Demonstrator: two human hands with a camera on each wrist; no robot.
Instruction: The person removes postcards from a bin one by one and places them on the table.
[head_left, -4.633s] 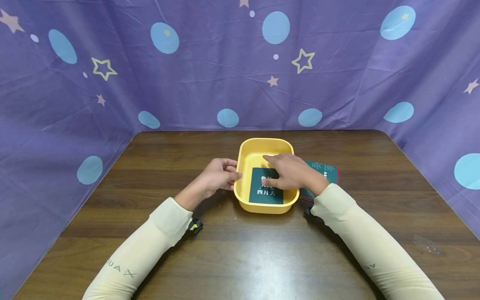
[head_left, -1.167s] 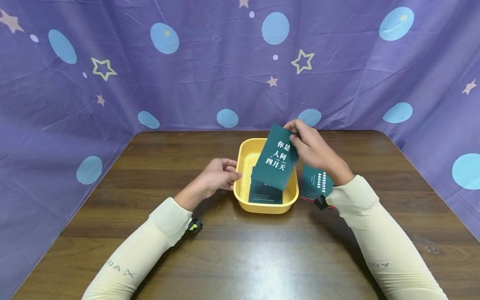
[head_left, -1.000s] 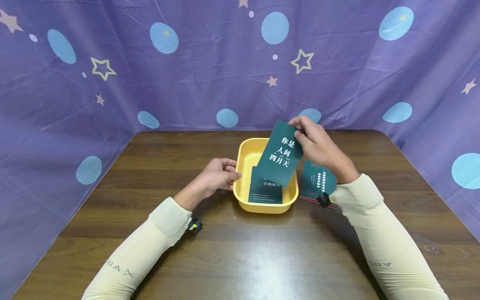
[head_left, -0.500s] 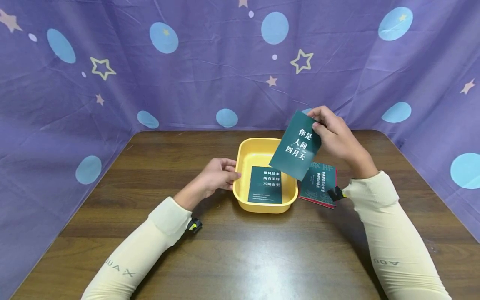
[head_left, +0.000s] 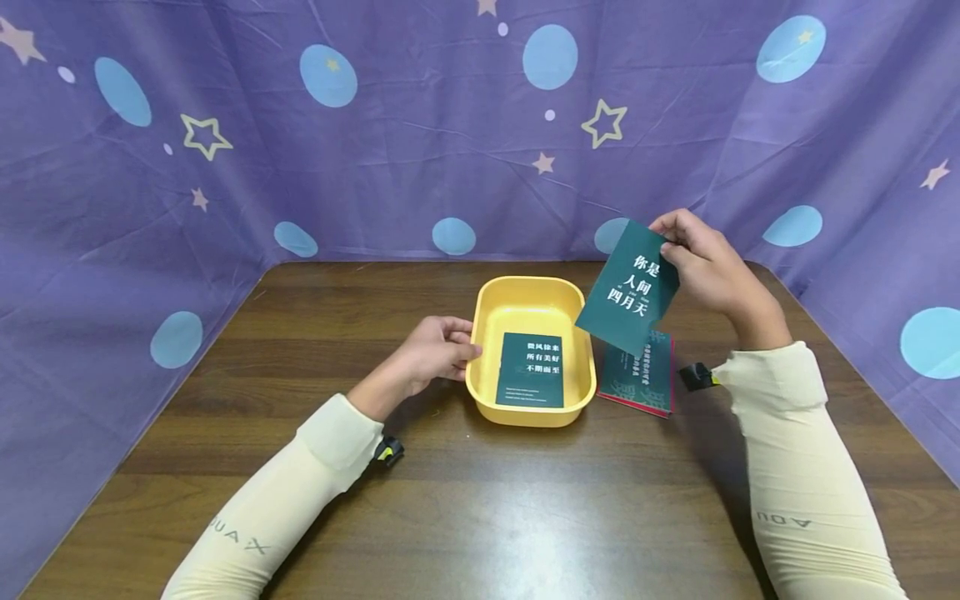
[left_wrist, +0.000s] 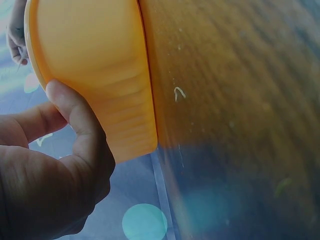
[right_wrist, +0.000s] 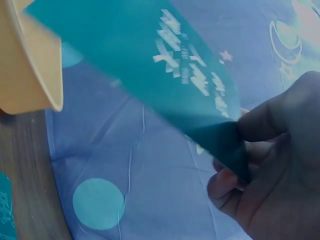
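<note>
My right hand (head_left: 712,271) pinches a dark green card (head_left: 630,287) with white Chinese characters by its upper right corner. The card hangs tilted in the air, right of the yellow plastic bin (head_left: 588,379). In the right wrist view, the card (right_wrist: 130,65) runs from between thumb and fingers toward the upper left. My left hand (head_left: 438,350) holds the bin's left rim, and in the left wrist view a fingertip lies on the rim of the bin (left_wrist: 95,60). Another green card (head_left: 528,387) with white text lies flat inside the bin.
Right of the bin, a small pile of green cards (head_left: 637,383) with a red edge showing beneath lies on the brown wooden table (head_left: 480,500), partly covered by the held card. A purple curtain (head_left: 420,167) with stars and blue dots hangs behind the table.
My right hand has taken the top card out of the bin and moved it right, over the pile. The card beneath now shows fully. My left hand has stayed at the rim.
</note>
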